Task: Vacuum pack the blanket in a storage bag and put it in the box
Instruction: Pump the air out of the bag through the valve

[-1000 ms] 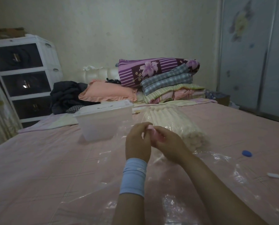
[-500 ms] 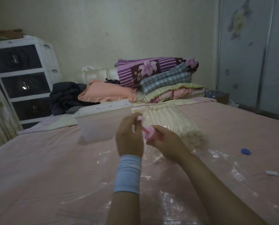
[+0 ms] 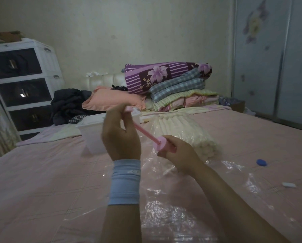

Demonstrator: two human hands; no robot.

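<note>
I am holding a small pink hand pump (image 3: 153,138) up in front of me, over the bed. Its long axis is running on a slant, from upper left, away from me, down to lower right, toward me. My left hand (image 3: 120,137) is wrapping around the handle end of the thin pink rod (image 3: 143,131), fingers curled tight on it, the flat handle tip poking out above my knuckles. My right hand (image 3: 178,155) is gripping the pump's wider pink barrel (image 3: 164,146), fingers closed around it, with the round cap facing up the rod. The rod is showing bare between my two hands. A pale blue wristband (image 3: 124,181) is sitting on my left wrist.

Below my arms the clear storage bag (image 3: 164,207) is lying wrinkled and shiny on the pink bedsheet (image 3: 41,181). The cream blanket (image 3: 180,130), rolled in ribbed folds, is lying inside the bag's far part, just behind my right hand. The translucent white box (image 3: 92,135) is standing to its left, partly hidden by my left hand. A blue cap (image 3: 261,162) and a small white clip (image 3: 289,185) are lying on the sheet to the right.

At the head of the bed folded quilts (image 3: 173,81), a peach pillow (image 3: 111,101) and dark clothes (image 3: 67,104) are piling up. A white drawer unit (image 3: 24,85) is standing at left, wardrobe doors (image 3: 273,58) at right.
</note>
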